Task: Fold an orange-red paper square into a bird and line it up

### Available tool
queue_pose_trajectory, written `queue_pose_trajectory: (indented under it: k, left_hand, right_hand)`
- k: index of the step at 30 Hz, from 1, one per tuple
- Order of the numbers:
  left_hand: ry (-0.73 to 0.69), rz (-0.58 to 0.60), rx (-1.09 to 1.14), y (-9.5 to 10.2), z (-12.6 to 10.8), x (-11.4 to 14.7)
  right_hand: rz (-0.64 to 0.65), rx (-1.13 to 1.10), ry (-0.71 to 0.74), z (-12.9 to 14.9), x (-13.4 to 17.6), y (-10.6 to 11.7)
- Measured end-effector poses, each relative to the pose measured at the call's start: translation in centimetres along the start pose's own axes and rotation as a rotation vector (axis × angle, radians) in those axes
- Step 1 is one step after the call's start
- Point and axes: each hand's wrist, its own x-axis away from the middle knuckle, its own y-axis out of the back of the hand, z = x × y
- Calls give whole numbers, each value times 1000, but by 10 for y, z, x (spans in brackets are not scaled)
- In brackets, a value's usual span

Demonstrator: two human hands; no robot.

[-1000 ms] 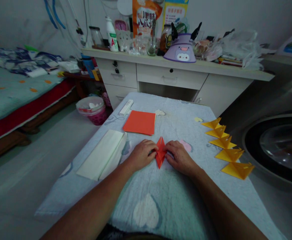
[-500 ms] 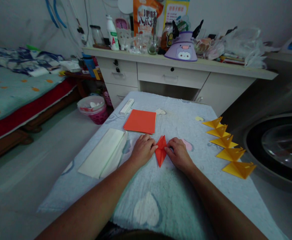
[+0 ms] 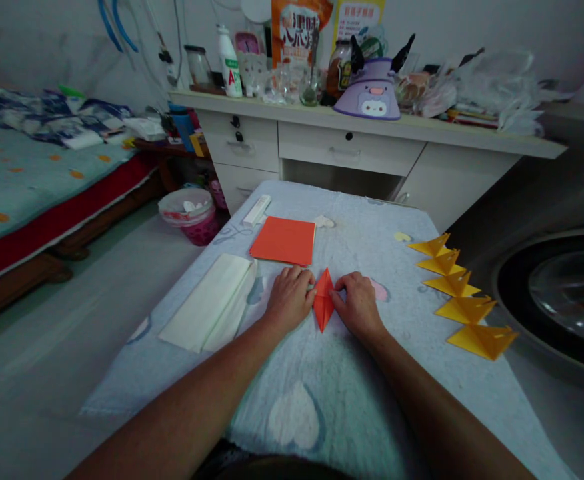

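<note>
A piece of red origami paper [image 3: 323, 301], folded into a narrow diamond, lies on the cloth-covered table with one point toward me. My left hand [image 3: 292, 293] pinches its left edge, fingers closed. At the right edge, my right hand [image 3: 357, 300] is closed too, thumb and forefinger on the paper. The fingertips cover parts of both side edges. Just beyond my left hand is a stack of square orange-red paper [image 3: 285, 241]. Several folded yellow paper figures [image 3: 482, 340] stand in a row along the table's right side.
Left of my hands lies a folded whitish sheet [image 3: 207, 303], with a slim white box [image 3: 257, 211] farther back. A white desk [image 3: 242, 140] crowded with jars and bags borders the table's far end. A pink bin [image 3: 195, 217] stands on the floor at left.
The red paper has become a narrower, flatter diamond, its sides drawn in between my fingers. Both hands stay at its edges. The whole view has shifted slightly.
</note>
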Motion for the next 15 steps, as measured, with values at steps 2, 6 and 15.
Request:
queue_pose_trajectory:
  k: [2, 6, 15]
  left_hand:
    - [-45, 2, 34, -1, 1, 0]
    - [-132, 84, 77, 0, 3, -1]
    - [-96, 81, 61, -1, 1, -3]
  right_hand:
    - [0, 23, 16, 0, 0, 0]
    - [20, 34, 69, 4, 1, 1]
    - [73, 106, 52, 15, 1, 5]
